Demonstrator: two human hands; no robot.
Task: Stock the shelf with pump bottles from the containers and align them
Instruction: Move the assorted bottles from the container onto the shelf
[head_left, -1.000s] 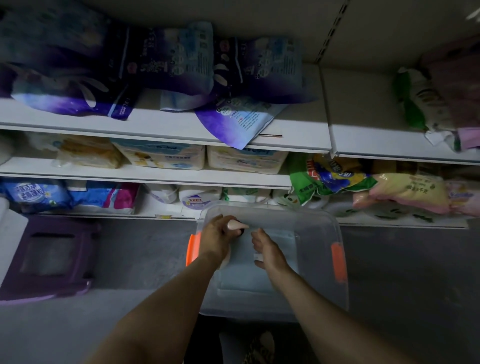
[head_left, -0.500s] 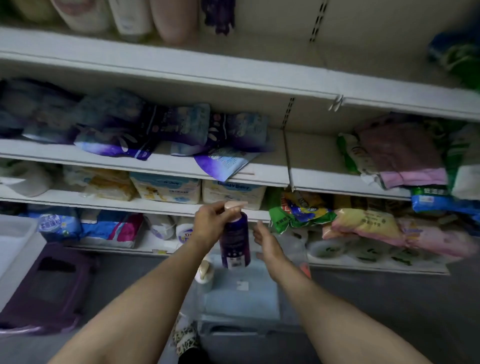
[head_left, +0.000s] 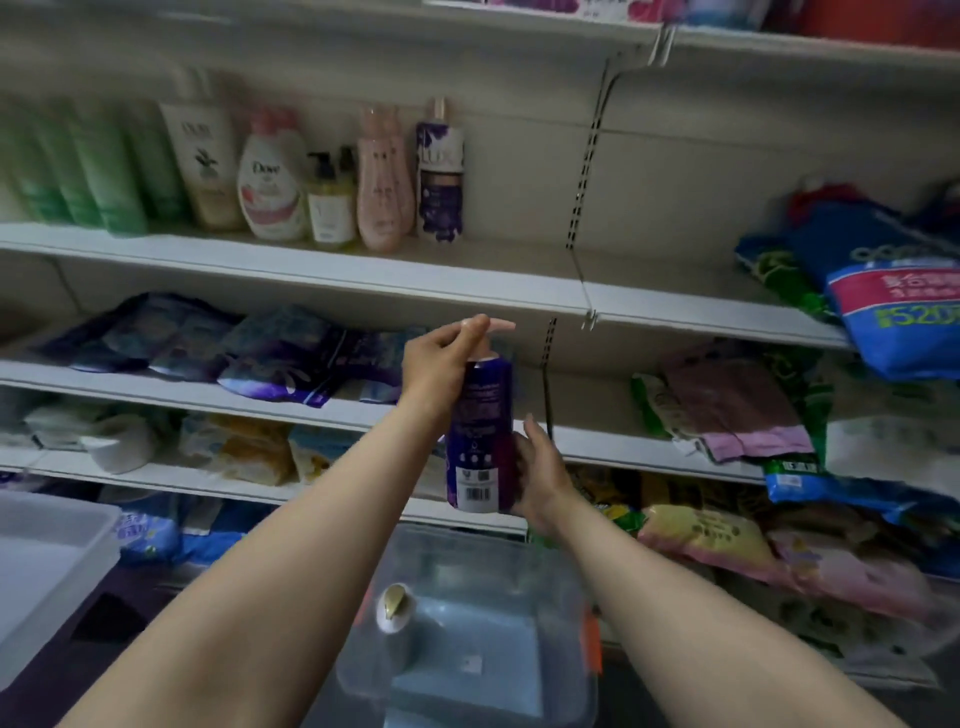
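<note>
- Shelving unit, cream metal, several tiers, fills the view ahead of me; the toiletries shelf sits above the bottle I hold.
- Purple pump bottle: upright in the air, below the front edge of the toiletries shelf and above the clear container, barcode label facing me, pale pink pump head on top.
- My left hand: grip closed around the neck and pump of the purple pump bottle, fingers curled over the pump head.
- My right hand: against the lower right side of the same bottle near its base, fingers laid along it. I cannot tell how far they wrap behind it.
- Clear container: plastic tub directly below the held bottle, orange latch on its right side; one white bottle with a gold pump top stands at its left inner wall.
- Row on the toiletries shelf, left to right: green bottles, cream Dove bottle, white Dove pump bottle, two small yellow pump bottles, pink pump bottle, purple Lux pump bottle. All stand upright, close together; to the right of the Lux bottle the board is bare.
- Purple refill pouches: lying flat on the tier left of the held bottle.
- Blue and pink sack: on the tier to the right of the held bottle, leaning.
- White bin: at the left edge, left of the clear container.
</note>
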